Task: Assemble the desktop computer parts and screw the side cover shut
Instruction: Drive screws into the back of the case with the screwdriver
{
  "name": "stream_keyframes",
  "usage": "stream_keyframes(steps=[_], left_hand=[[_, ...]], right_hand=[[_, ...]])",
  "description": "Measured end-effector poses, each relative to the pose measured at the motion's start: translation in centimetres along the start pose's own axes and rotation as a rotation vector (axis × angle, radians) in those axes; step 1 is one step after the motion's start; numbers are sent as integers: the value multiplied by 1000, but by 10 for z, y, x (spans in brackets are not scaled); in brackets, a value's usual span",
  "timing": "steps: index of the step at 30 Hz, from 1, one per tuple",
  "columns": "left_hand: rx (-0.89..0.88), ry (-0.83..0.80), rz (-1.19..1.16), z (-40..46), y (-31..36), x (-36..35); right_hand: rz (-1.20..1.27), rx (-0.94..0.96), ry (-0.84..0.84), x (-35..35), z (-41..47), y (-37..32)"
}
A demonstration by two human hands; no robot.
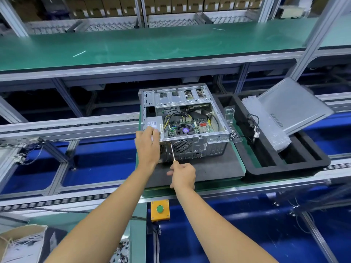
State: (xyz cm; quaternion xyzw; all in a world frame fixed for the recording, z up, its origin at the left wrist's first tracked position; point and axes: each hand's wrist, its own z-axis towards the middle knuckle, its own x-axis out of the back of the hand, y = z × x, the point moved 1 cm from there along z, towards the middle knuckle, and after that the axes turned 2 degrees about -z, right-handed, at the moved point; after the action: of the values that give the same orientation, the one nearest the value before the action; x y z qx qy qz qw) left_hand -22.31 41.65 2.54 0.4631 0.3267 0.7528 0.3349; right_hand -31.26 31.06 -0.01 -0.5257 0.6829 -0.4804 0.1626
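Computer case (187, 118) lies open-side-up on a dark mat (209, 168), whose bare surface runs along its near and right edges. Side cover (292, 105) leans apart, propped on the black foam tray (284, 164) at right. Left hand (148, 145) curls over the case's near-left top edge. Right hand (183, 175) grips a screwdriver (172, 151), tip against the rear panel.

The open computer case (187, 122) lies on its side on a dark mat (212, 168), motherboard and fan exposed; the left hand (147, 144) grips its near-left corner; the right hand (183, 175) holds a screwdriver (172, 151), tip at the rear panel; the side cover (292, 105) leans tilted in the black foam tray (284, 164), right of the case.
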Motion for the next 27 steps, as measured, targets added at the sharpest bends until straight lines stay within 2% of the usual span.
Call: stream_keyframes(steps=[4,6,8,11,18,25,27], left_hand=[[-254,-521,403,39,-5,-7],[-250,-680,444,45,-13,-12],[-189,-723,392,50,-16,-13],[-220,-765,403,54,-13,-12],[-292,-812,403,60,-10,-8],[-295,-819,412,64,-16,-11],[-297,-814,406,64,-18,-12]], right_hand=[[116,-26,10,2,-2,1],[167,-3,21,-1,-4,-1],[194,34,27,-4,-4,0],[227,16,25,-8,-5,5],[462,-295,-106,-17,-9,4],[284,-57,83,-16,-11,9],[323,-101,54,-15,-10,9]])
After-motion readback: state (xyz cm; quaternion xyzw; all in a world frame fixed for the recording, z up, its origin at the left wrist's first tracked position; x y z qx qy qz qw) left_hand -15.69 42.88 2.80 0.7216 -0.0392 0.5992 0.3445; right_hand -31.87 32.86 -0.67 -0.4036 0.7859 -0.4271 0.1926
